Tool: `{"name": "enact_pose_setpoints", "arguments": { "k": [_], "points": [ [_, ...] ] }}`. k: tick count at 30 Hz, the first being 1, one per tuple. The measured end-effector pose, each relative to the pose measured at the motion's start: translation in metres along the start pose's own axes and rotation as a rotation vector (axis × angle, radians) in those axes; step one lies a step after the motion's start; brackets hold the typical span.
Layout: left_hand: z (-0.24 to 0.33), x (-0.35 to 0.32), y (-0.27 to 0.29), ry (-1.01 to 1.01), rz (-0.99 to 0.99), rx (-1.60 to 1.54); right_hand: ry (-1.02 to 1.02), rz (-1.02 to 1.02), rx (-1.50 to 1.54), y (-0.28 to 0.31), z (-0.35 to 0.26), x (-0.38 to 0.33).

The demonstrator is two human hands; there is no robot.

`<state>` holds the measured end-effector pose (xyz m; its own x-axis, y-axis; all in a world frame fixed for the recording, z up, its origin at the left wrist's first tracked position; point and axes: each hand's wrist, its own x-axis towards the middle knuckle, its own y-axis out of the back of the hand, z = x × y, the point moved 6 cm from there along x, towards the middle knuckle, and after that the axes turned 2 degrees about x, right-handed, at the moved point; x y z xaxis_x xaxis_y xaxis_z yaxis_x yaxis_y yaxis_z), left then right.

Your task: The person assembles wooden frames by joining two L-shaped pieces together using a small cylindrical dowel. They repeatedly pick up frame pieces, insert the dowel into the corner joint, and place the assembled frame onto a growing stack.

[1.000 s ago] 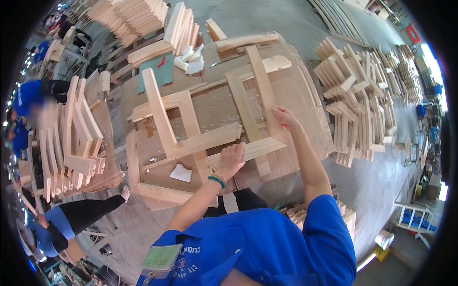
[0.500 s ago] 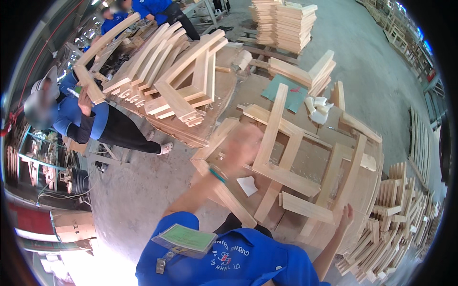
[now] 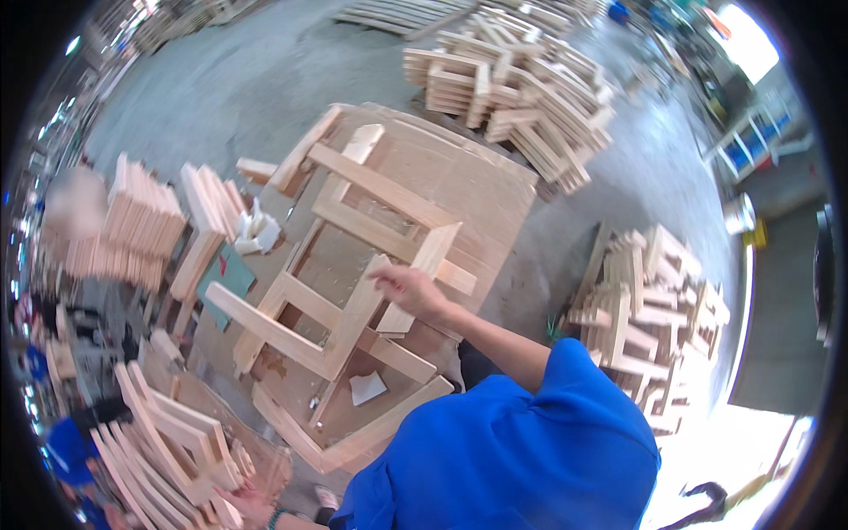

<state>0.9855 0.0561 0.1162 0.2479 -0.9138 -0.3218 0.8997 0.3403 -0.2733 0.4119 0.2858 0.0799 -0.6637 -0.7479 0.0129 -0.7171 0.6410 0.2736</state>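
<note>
My right hand [image 3: 408, 291] is over the cardboard-topped table, beside the end of a pale wooden frame [image 3: 360, 309]. Its fingers are loosely bent and apart, and I see nothing held in them. At the lower left, my left hand [image 3: 252, 505], with a teal band at the wrist, is against the ends of stacked curved wooden frames [image 3: 181, 433]. Blur and the lower rim keep me from making out its grip. A second angled wooden frame [image 3: 397, 196] lies farther back on the table, and a V-shaped one [image 3: 389, 427] lies close to my body.
A green sheet [image 3: 231, 281], a crumpled white wrapper [image 3: 257, 230] and a white scrap [image 3: 367, 387] lie on the cardboard top [image 3: 477, 181]. Wooden frames are piled behind [image 3: 512, 88] and to the right [image 3: 640, 327]. Stacked wooden parts [image 3: 132, 230] stand at the left.
My view has swung to the right. My left hand has gone from above the table to the neighbouring stack of curved frames. My right hand has moved in over the frames on the table.
</note>
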Motion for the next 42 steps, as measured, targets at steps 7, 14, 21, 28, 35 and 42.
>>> {"name": "enact_pose_setpoints", "arguments": {
  "k": [7,14,21,28,35,42],
  "points": [
    [0.018,0.027,0.007,-0.185,0.136,0.018,0.064,-0.091,-0.045,-0.043,-0.001,-0.070],
    [0.007,-0.016,-0.006,-0.273,-0.046,0.145,-0.012,-0.217,-0.127,-0.057,-0.001,-0.098],
    [-0.006,-0.096,-0.012,-0.069,-0.232,0.152,-0.077,-0.239,-0.060,-0.052,-0.012,-0.091],
    [-0.060,-0.146,-0.081,0.434,-0.642,0.009,-0.127,-0.184,0.085,-0.047,-0.024,-0.093],
    [-0.105,-0.184,-0.122,0.585,-0.978,0.245,-0.213,-0.015,0.217,-0.015,-0.006,-0.137],
    [-0.121,-0.215,-0.144,0.680,-1.145,0.333,-0.221,0.065,0.242,0.016,-0.002,-0.150]
  ]
}}
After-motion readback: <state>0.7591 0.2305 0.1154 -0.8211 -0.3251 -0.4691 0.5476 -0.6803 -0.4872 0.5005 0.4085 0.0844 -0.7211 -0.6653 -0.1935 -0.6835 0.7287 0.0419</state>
